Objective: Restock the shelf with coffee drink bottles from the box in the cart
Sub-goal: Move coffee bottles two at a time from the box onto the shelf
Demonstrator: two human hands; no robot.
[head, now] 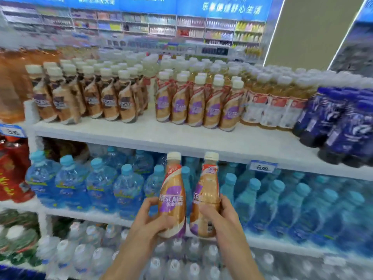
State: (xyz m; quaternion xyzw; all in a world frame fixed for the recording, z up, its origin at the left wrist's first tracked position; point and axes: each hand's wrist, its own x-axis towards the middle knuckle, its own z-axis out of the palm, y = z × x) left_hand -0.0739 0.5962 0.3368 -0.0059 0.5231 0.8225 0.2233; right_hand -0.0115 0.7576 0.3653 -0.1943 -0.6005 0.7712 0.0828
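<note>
Two grips, both clamped: my left grip (149, 217) holds one coffee drink bottle (172, 199), my right grip (224, 215) a second bottle (205, 201), upright, just apart. Behind them stand water bottles (101, 184); above, the white shelf (121, 134) carries matching coffee bottles (197, 106).

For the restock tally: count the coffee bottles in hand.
2: one coffee bottle gripped by the left hand, a second bottle by the right hand. No others seem hidden.

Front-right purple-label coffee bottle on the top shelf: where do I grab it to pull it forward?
Pinch the narrow neck under its white cap, coming from the front and above. The purple-label coffee bottle has its body hemmed in by neighbouring bottles on both sides.
</note>
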